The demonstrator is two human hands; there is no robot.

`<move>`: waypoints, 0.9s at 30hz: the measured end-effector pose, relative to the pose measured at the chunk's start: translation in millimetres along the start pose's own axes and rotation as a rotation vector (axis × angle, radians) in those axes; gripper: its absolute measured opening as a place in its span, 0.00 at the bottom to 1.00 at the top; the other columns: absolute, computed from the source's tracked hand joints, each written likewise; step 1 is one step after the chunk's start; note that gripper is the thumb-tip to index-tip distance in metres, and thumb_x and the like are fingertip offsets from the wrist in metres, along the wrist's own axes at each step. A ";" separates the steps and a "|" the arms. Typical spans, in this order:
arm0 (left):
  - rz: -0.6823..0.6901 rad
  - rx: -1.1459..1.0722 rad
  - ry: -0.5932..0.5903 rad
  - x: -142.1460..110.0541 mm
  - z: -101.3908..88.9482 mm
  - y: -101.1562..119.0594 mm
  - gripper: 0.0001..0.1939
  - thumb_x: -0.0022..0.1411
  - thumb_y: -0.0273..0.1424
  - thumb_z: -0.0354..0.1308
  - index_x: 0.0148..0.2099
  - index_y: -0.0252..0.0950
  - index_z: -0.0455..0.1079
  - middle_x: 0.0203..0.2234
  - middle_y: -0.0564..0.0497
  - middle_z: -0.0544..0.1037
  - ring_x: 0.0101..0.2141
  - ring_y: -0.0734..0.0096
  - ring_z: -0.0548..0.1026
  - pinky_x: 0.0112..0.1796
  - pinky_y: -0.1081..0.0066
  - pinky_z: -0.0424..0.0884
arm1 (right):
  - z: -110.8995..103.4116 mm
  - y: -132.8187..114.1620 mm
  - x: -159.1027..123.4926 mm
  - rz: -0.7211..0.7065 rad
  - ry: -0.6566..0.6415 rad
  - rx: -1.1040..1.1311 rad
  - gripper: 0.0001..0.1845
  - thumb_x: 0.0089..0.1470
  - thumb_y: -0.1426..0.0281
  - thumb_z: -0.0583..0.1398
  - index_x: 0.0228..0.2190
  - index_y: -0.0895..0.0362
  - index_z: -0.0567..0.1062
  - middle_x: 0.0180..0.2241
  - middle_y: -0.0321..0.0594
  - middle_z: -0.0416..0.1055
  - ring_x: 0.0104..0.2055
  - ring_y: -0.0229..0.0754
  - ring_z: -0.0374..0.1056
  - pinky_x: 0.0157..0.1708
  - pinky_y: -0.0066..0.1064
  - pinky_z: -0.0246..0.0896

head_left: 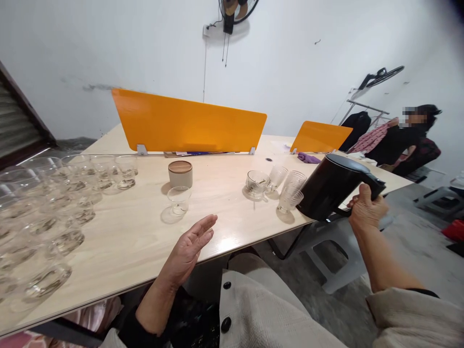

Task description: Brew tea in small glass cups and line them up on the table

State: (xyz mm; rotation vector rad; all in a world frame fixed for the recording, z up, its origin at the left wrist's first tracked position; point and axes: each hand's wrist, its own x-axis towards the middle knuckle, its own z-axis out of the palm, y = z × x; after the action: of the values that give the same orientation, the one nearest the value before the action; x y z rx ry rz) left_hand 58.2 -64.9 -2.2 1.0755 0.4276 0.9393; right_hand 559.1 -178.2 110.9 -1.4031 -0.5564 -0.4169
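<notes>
My right hand (pixel 368 209) is wrapped round the handle of a black electric kettle (pixel 328 186), which is tilted at the right end of the table. Close to the kettle's left side stand several clear glasses (pixel 289 199) and a ribbed glass bowl (pixel 257 181) with something thin inside. Fingers extended and holding nothing, my left hand (pixel 190 249) hovers over the front edge of the table. Beyond it stands a small clear glass cup (pixel 179 200), just in front of a beige canister (pixel 180 176) with a wooden lid.
Many clear glasses (pixel 54 212) crowd the table's left side. Orange divider panels (pixel 195 123) rise along the back. A purple cloth (pixel 308 158) lies behind the kettle. Below it, a grey plastic stool (pixel 340 261) stands on the floor. A person (pixel 393 137) holds pink fabric at far right.
</notes>
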 end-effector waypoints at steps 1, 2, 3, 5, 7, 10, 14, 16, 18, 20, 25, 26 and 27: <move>-0.001 -0.002 -0.001 -0.1 0.1 0.2 0.23 0.66 0.39 0.66 0.62 0.44 0.73 0.67 0.46 0.69 0.70 0.53 0.58 0.70 0.50 0.50 | 0.6 0.3 1.0 0.000 -0.005 -0.015 0.16 0.60 0.58 0.64 0.26 0.49 0.65 0.19 0.30 0.60 0.20 0.37 0.58 0.19 0.34 0.56; -0.001 -0.005 -0.004 -0.2 0.3 0.4 0.23 0.66 0.39 0.66 0.62 0.44 0.73 0.67 0.46 0.69 0.71 0.53 0.57 0.70 0.50 0.50 | 1.5 0.5 2.3 0.003 -0.007 -0.029 0.16 0.60 0.58 0.63 0.26 0.49 0.65 0.19 0.30 0.60 0.20 0.37 0.58 0.19 0.34 0.56; -0.001 -0.007 -0.007 -0.3 0.4 0.5 0.23 0.66 0.39 0.66 0.62 0.44 0.73 0.67 0.46 0.69 0.71 0.53 0.57 0.70 0.50 0.50 | 2.4 0.7 3.8 0.011 -0.011 -0.042 0.16 0.61 0.58 0.63 0.26 0.49 0.65 0.20 0.30 0.61 0.21 0.36 0.58 0.20 0.33 0.56; 0.000 -0.011 -0.014 -0.4 0.6 0.6 0.23 0.66 0.39 0.66 0.62 0.44 0.74 0.66 0.47 0.70 0.71 0.54 0.57 0.70 0.50 0.50 | 4.6 1.5 8.0 0.035 -0.014 -0.056 0.16 0.61 0.59 0.62 0.27 0.50 0.65 0.20 0.30 0.61 0.20 0.35 0.59 0.21 0.33 0.57; -0.001 -0.010 -0.013 -0.4 0.8 0.5 0.22 0.66 0.39 0.66 0.61 0.44 0.74 0.66 0.47 0.70 0.71 0.54 0.57 0.70 0.50 0.50 | 6.7 3.0 12.9 0.063 -0.012 -0.057 0.15 0.61 0.61 0.62 0.27 0.51 0.65 0.19 0.29 0.61 0.19 0.35 0.59 0.21 0.32 0.56; -0.006 -0.008 -0.008 -0.4 0.7 0.4 0.23 0.66 0.39 0.66 0.61 0.43 0.74 0.66 0.46 0.70 0.71 0.53 0.57 0.70 0.50 0.49 | 9.7 5.5 19.3 0.079 -0.009 -0.049 0.14 0.60 0.63 0.63 0.26 0.51 0.66 0.18 0.28 0.61 0.18 0.35 0.59 0.20 0.32 0.56; -0.002 -0.007 -0.005 -1.0 0.6 0.9 0.24 0.65 0.40 0.67 0.61 0.43 0.74 0.66 0.45 0.70 0.71 0.52 0.57 0.70 0.49 0.49 | 13.0 6.2 23.4 0.091 -0.017 -0.035 0.13 0.60 0.65 0.63 0.27 0.52 0.67 0.16 0.26 0.61 0.17 0.35 0.59 0.20 0.31 0.55; -0.002 -0.006 -0.004 -1.3 0.8 1.2 0.24 0.65 0.40 0.67 0.61 0.43 0.74 0.66 0.45 0.70 0.71 0.51 0.57 0.70 0.48 0.49 | 13.8 5.2 23.8 0.096 -0.029 -0.025 0.12 0.60 0.66 0.63 0.27 0.52 0.67 0.16 0.26 0.61 0.17 0.35 0.59 0.21 0.31 0.55; -0.002 -0.006 -0.004 -1.4 1.0 1.5 0.24 0.64 0.41 0.68 0.61 0.43 0.75 0.65 0.45 0.71 0.70 0.51 0.58 0.70 0.48 0.49 | 13.6 3.9 23.4 0.098 -0.040 -0.016 0.12 0.60 0.66 0.63 0.27 0.52 0.67 0.15 0.26 0.61 0.17 0.35 0.59 0.21 0.31 0.55; -0.004 -0.007 -0.006 -1.5 1.3 1.7 0.24 0.64 0.41 0.68 0.61 0.43 0.75 0.65 0.44 0.71 0.70 0.50 0.58 0.70 0.48 0.49 | 12.3 2.5 22.3 0.096 -0.048 -0.012 0.12 0.60 0.66 0.63 0.28 0.53 0.68 0.16 0.26 0.62 0.17 0.35 0.59 0.21 0.32 0.54; -0.006 -0.015 -0.015 -2.0 2.1 2.7 0.23 0.65 0.40 0.67 0.61 0.43 0.75 0.66 0.45 0.71 0.71 0.52 0.57 0.70 0.49 0.49 | 5.5 -2.3 15.3 0.092 -0.062 -0.036 0.12 0.58 0.65 0.66 0.30 0.53 0.67 0.20 0.27 0.66 0.19 0.35 0.61 0.22 0.31 0.53; -0.007 -0.014 -0.017 -2.2 2.2 2.9 0.23 0.65 0.40 0.67 0.61 0.43 0.75 0.66 0.45 0.71 0.71 0.52 0.57 0.70 0.49 0.49 | 3.7 -3.8 12.9 0.097 -0.064 -0.042 0.13 0.58 0.64 0.66 0.31 0.53 0.66 0.21 0.27 0.67 0.20 0.35 0.62 0.23 0.30 0.53; -0.010 -0.013 -0.018 -2.4 2.2 3.0 0.23 0.65 0.40 0.67 0.61 0.44 0.75 0.66 0.46 0.70 0.71 0.52 0.57 0.70 0.49 0.49 | 1.6 -5.4 10.0 0.108 -0.071 -0.045 0.13 0.58 0.64 0.66 0.31 0.52 0.66 0.22 0.27 0.67 0.21 0.34 0.62 0.23 0.30 0.53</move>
State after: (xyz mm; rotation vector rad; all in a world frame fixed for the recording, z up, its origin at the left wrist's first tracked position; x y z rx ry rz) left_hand 57.1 -67.6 1.2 1.0686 0.4114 0.9220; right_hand 563.8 -176.9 121.3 -1.4885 -0.5288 -0.2962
